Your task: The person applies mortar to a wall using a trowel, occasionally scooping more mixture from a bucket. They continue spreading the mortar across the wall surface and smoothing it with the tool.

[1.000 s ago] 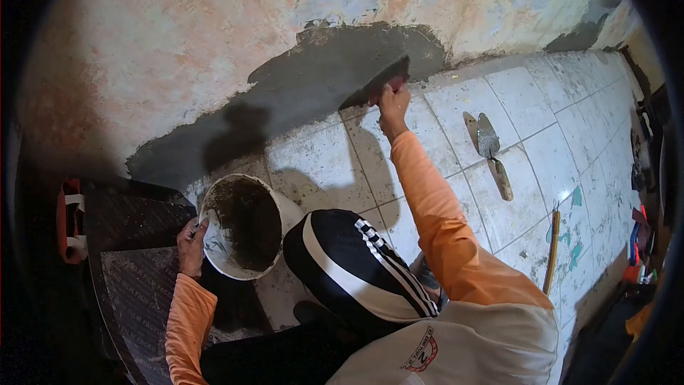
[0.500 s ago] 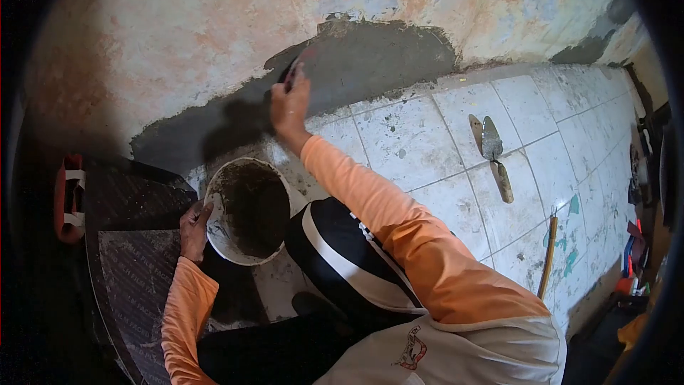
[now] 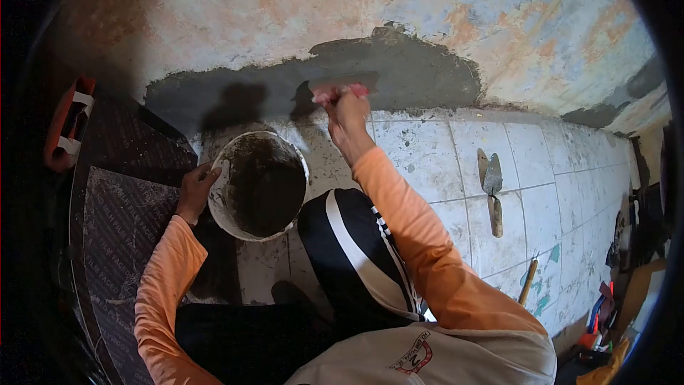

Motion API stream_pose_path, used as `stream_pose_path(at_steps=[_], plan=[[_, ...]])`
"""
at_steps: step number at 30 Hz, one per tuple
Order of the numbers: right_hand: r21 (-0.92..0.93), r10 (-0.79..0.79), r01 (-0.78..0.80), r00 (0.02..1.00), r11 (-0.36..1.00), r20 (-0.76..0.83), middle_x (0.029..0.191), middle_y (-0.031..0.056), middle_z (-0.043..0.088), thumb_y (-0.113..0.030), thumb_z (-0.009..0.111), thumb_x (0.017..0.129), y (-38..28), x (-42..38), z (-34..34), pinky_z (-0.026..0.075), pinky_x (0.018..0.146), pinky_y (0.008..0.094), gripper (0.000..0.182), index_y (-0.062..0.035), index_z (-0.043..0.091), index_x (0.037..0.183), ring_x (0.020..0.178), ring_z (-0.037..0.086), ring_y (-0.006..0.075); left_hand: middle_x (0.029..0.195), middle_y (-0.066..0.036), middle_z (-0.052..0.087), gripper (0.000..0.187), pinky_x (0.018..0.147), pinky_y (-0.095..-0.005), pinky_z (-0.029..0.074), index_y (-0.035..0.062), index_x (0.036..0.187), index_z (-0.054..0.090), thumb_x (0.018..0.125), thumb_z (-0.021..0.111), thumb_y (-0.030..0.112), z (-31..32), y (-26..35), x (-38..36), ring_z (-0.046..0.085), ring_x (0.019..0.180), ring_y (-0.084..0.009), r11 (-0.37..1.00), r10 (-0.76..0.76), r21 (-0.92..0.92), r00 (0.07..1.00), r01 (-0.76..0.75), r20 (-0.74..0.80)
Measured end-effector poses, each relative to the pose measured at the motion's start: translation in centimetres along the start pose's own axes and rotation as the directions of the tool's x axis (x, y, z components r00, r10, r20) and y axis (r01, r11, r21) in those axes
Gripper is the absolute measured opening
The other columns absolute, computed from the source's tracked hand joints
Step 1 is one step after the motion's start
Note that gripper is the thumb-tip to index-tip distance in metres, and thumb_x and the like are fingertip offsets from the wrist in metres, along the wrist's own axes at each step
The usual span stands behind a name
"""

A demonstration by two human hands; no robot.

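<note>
My right hand [image 3: 348,115] is closed around the reddish-pink handle of a plastering trowel [image 3: 362,81]. The trowel's thin blade lies along the wet grey mortar patch [image 3: 420,68] low on the wall, just above the floor tiles. My left hand [image 3: 196,192] grips the left rim of a white bucket [image 3: 304,164]. Grey mortar [image 3: 267,192] lies in the bucket and is smeared up its inner side. The bucket stands tilted a little beside my bent knee.
A pointed brick trowel [image 3: 491,178] with a wooden handle lies on the tiled floor [image 3: 420,157] to the right. Further down is a wooden stick [image 3: 528,281]. Dark film-faced boards [image 3: 128,235] and an orange object [image 3: 68,125] stand at left. Clutter [image 3: 598,328] fills the lower right.
My right hand has swept the trowel down and rightward over the mortar, and its handle now faces me. My left hand stays on the bucket rim. The whole view has shifted slightly.
</note>
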State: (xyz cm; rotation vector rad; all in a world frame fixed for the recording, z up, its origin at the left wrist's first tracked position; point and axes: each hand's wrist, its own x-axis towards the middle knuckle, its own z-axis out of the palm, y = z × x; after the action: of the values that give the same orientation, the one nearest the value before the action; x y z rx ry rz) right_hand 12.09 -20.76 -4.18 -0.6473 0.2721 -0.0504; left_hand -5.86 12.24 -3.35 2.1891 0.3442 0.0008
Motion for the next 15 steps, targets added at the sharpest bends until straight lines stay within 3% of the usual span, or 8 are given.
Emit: stream_pose_path(at_steps=[3, 5, 6, 8, 10, 12, 14, 15], plan=[[-0.049, 0.012, -0.010, 0.999, 0.999, 0.047, 0.094, 0.0166, 0.063, 0.013, 0.043, 0.097, 0.1, 4.0, 4.9, 0.066, 0.076, 0.0517, 0.013, 0.0048, 0.051, 0.103, 0.083, 0.071, 0.0337, 0.111, -0.018, 0.077, 0.051, 0.094, -0.0343, 0.052, -0.0086, 0.127, 0.071, 0.100, 0.073, 0.034, 0.0, -0.5, 0.0, 0.069, 0.103, -0.0186, 0.998, 0.052, 0.048, 0.999, -0.051, -0.009], [0.154, 0.017, 0.014, 0.981, 0.988, -0.196, 0.093, 0.0180, 0.061, 0.014, 0.037, 0.096, -2.5, 2.6, 10.3, 0.066, 0.082, 0.0512, 0.017, 0.0054, 0.050, 0.101, 0.085, 0.070, 0.0352, 0.110, -0.018, 0.077, 0.050, 0.094, -0.0342, 0.053, -0.0086, 0.127, 0.071, 0.100, 0.073, 0.033, -0.4, -0.9, 0.4, 0.069, 0.102, -0.0185, 0.992, 0.088, 0.096, 0.996, -0.086, -0.018], [0.144, 0.022, 0.007, 0.980, 0.990, -0.199, 0.093, 0.0180, 0.061, 0.014, 0.037, 0.096, -2.7, 1.8, 10.5, 0.066, 0.082, 0.0512, 0.017, 0.0054, 0.050, 0.101, 0.085, 0.070, 0.0352, 0.110, -0.017, 0.077, 0.049, 0.093, -0.0337, 0.053, -0.0084, 0.127, 0.071, 0.100, 0.073, 0.033, -0.4, -1.0, 0.3, 0.069, 0.101, -0.0183, 0.997, 0.060, 0.046, 0.998, -0.060, -0.002], [0.090, 0.041, -0.054, 0.989, 0.994, 0.140, 0.095, 0.0156, 0.061, 0.009, 0.042, 0.100, -3.2, 0.0, 9.4, 0.065, 0.086, 0.0495, 0.011, 0.0037, 0.052, 0.102, 0.089, 0.070, 0.0334, 0.109, -0.016, 0.077, 0.048, 0.092, -0.0333, 0.053, -0.0082, 0.127, 0.071, 0.100, 0.073, 0.032, -0.1, -0.9, 0.3, 0.069, 0.100, -0.0180, 0.999, 0.031, -0.018, 0.999, -0.031, 0.015], [0.056, 0.000, -0.016, 0.962, 0.998, 0.274, 0.094, 0.0160, 0.065, 0.002, 0.051, 0.101, -3.5, -2.3, 6.1, 0.064, 0.074, 0.0430, 0.004, 0.0011, 0.054, 0.104, 0.080, 0.068, 0.0281, 0.109, -0.015, 0.077, 0.047, 0.091, -0.0329, 0.053, -0.0075, 0.128, 0.071, 0.101, 0.072, 0.031, -0.2, -0.2, 0.1, 0.069, 0.099, -0.0177, 0.999, 0.039, -0.025, 0.999, -0.039, 0.025], [-0.050, 0.112, -0.105, 0.982, 0.993, 0.155, 0.097, 0.0127, 0.066, 0.002, 0.052, 0.102, -5.5, -5.6, 3.0, 0.063, 0.073, 0.0416, 0.006, -0.0015, 0.056, 0.106, 0.079, 0.069, 0.0279, 0.109, -0.015, 0.077, 0.047, 0.091, -0.0331, 0.053, -0.0073, 0.129, 0.071, 0.101, 0.071, 0.031, -0.3, -0.2, 0.0, 0.069, 0.099, -0.0177, 0.999, 0.041, -0.018, 0.999, -0.041, 0.019], [-0.359, -0.061, 0.127, 0.980, 0.925, 0.192, 0.111, 0.0157, 0.065, 0.003, 0.051, 0.102, -5.4, -5.8, -1.9, 0.061, 0.085, 0.0438, 0.027, -0.0032, 0.061, 0.126, 0.095, 0.070, 0.0311, 0.110, -0.016, 0.077, 0.048, 0.092, -0.0332, 0.053, -0.0071, 0.130, 0.070, 0.102, 0.071, 0.031, -0.2, -0.1, -0.1, 0.069, 0.100, -0.0177, 0.999, 0.039, -0.011, 0.999, -0.039, 0.016], [-0.368, -0.054, 0.123, 0.980, 0.922, 0.192, 0.111, 0.0157, 0.065, 0.003, 0.051, 0.102, -5.0, -4.7, -3.4, 0.061, 0.085, 0.0438, 0.027, -0.0032, 0.061, 0.126, 0.095, 0.070, 0.0311, 0.111, -0.016, 0.077, 0.048, 0.092, -0.0334, 0.053, -0.0067, 0.131, 0.070, 0.102, 0.070, 0.031, -0.2, 0.1, 0.0, 0.070, 0.101, -0.0179, 0.998, 0.002, -0.056, 1.000, -0.001, 0.028]])
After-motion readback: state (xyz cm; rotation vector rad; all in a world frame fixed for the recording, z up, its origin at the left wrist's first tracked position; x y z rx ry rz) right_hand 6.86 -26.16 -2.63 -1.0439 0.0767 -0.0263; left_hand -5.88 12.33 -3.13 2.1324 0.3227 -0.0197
